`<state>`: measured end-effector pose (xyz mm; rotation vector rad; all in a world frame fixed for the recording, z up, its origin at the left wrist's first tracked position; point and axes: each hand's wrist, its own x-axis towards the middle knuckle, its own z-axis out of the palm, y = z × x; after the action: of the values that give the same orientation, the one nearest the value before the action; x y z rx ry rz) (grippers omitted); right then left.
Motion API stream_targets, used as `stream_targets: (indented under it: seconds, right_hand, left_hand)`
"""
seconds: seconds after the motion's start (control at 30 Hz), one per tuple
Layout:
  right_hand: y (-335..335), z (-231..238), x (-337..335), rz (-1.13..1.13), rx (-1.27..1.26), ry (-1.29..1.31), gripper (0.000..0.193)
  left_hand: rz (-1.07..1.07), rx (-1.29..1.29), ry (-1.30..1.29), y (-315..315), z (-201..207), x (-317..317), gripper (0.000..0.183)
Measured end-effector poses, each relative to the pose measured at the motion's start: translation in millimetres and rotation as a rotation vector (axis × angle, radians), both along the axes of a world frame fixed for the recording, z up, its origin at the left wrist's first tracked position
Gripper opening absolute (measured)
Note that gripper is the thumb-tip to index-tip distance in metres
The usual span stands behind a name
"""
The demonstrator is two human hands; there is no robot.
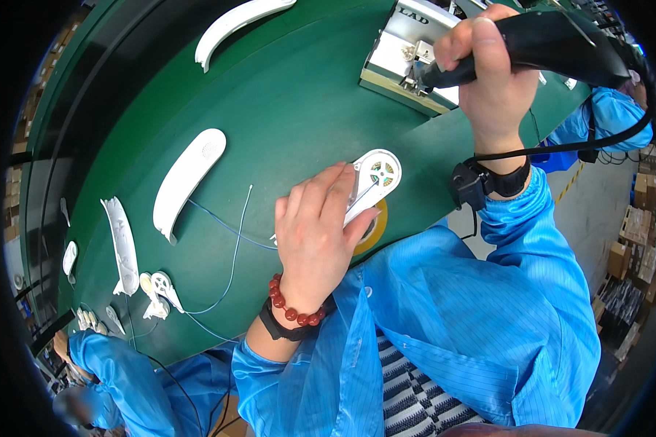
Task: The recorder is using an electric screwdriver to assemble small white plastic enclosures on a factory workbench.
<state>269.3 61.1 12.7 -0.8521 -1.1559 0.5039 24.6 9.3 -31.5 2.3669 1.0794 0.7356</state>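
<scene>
My left hand (312, 227) grips a white curved handset shell (364, 195) on the green table, fingers along one side and thumb along the other. At the shell's rounded end sits a round speaker-like part (383, 173); my palm hides the other end. A thin blue cord (233, 260) runs out from under that hand to the left. Raised at the upper right, my right hand (492, 69) is wrapped round a black electric screwdriver (561, 47). Its tip is at the metal pick-up of a white box-shaped screw feeder (393, 58); whether it bears a screw is too small to tell.
A yellow ring (375, 231), perhaps a tape roll, lies partly under the shell. White shells (189, 178) and small white parts (157, 291) lie to the left. Co-workers in blue (124, 364) sit lower left and right (612, 120). The screwdriver's cable (590, 144) crosses my right wrist.
</scene>
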Motion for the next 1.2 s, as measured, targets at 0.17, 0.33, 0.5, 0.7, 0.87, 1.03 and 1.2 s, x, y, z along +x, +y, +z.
stream_targets:
  seconds: [0.17, 0.33, 0.5, 0.7, 0.87, 1.03, 1.2]
  right_hand:
    - [2.4, 2.0, -1.0, -0.033, 0.061, 0.065, 0.013]
    - [3.8, 2.2, 2.5, -0.030, -0.007, 0.045, 0.013]
    - [3.8, 4.6, 2.1, -0.029, -0.014, 0.022, 0.014]
    - [4.5, 13.4, -1.8, -0.074, -0.114, -0.019, 0.014]
    - [-13.1, -1.3, 5.5, 0.212, -0.068, 0.079, 0.016]
    - [-40.5, 24.2, -33.1, 0.534, 0.002, 0.068, 0.037]
    - [-56.4, 17.0, -75.3, 0.681, -0.023, 0.068, 0.046]
  left_hand:
    - [-0.003, -0.010, -0.004, 0.1, 0.8, 0.0, 0.053]
    - [-0.006, -0.010, 0.000, 0.1, 2.6, 0.5, 0.053]
    - [-0.005, -0.025, -0.020, -0.6, 3.5, 0.0, 0.055]
    - [0.008, -0.039, 0.058, -5.5, 15.9, -6.4, 0.065]
    - [0.088, -0.151, 0.104, -10.4, 15.8, -24.0, 0.068]
    - [0.123, -0.197, -0.092, -7.2, 1.5, -22.6, 0.066]
    - [0.100, -0.098, -0.127, -8.5, -4.9, -19.9, 0.063]
